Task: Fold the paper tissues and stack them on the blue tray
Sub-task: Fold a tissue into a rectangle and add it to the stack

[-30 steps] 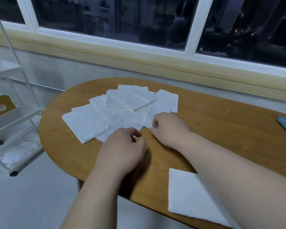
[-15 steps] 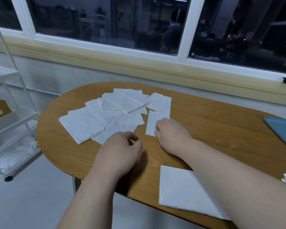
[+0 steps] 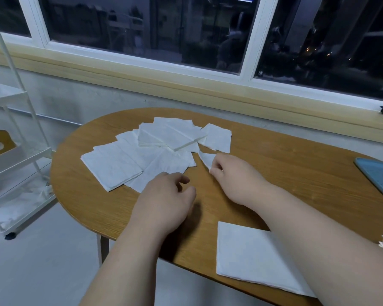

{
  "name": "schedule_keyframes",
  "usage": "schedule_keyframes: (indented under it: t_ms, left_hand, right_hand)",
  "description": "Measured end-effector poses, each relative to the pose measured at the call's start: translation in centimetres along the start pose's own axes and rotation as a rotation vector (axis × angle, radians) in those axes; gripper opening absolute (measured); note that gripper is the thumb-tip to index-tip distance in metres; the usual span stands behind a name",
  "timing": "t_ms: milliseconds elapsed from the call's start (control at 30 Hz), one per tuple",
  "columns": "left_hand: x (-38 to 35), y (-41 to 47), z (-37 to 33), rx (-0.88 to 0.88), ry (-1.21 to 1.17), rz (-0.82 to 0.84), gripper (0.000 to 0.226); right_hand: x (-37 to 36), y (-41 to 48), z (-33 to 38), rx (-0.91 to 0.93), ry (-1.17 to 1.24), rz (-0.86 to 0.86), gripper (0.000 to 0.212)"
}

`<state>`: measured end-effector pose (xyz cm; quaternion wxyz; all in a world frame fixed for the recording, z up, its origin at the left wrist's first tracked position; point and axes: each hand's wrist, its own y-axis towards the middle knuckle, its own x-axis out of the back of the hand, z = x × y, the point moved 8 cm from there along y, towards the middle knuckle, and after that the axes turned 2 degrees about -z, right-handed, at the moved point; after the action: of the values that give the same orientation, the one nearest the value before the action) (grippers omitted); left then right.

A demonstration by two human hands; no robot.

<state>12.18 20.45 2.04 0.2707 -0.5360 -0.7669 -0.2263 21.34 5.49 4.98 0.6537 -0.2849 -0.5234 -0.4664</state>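
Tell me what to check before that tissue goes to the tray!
1. Right hand grips the tissue: ok, its fingers pinch it.
2. Tissue is folded: cannot tell, the hand hides most of it.
3. Tissue is free of the pile: cannot tell, its far tip lies very near the pile.
4. Left hand is free to help: ok, it holds nothing.
5. Tray has room: cannot tell, only its corner shows, and that part is bare.
6. Table between hand and tray: ok, nothing lies there.
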Motion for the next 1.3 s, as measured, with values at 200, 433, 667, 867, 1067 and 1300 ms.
schedule_keyframes:
  t_ms: [200,433,667,867,1067,1300]
  left_hand:
    - [0.1,-1.1,-2.0,-0.114,-0.275,0.093,0.065]
    - [-1.1,-3.8,-5.0,-0.209,-0.467,0.281,0.049]
    - [-2.9,-5.5,-5.2,-0.131,-0.368,0.285,0.015]
    - [-4.3,-6.7,-4.6,-0.102,-0.200,0.398,0.014]
    - [-5.3,-7.1,-3.9,-0.098,-0.029,0.439,0.015]
    - [-5.6,-7.0,-4.2,-0.203,0.127,0.424,0.019]
  right_hand:
    - [5.3,-6.6,-0.7,-0.013,0.695,-0.060,0.017]
    - [3.7,-12.5,-5.6,-0.383,1.335,-0.073,0.028]
    - [4.4,-16.7,-6.6,-0.288,0.850,-0.202,0.040]
    - [4.1,-18.5,-7.9,-0.299,0.675,-0.267,0.019]
    - [2.5,-19.0,-8.5,-0.286,0.397,-0.216,0.017]
    - [0.8,-18.7,-8.3,-0.206,0.133,-0.151,0.023]
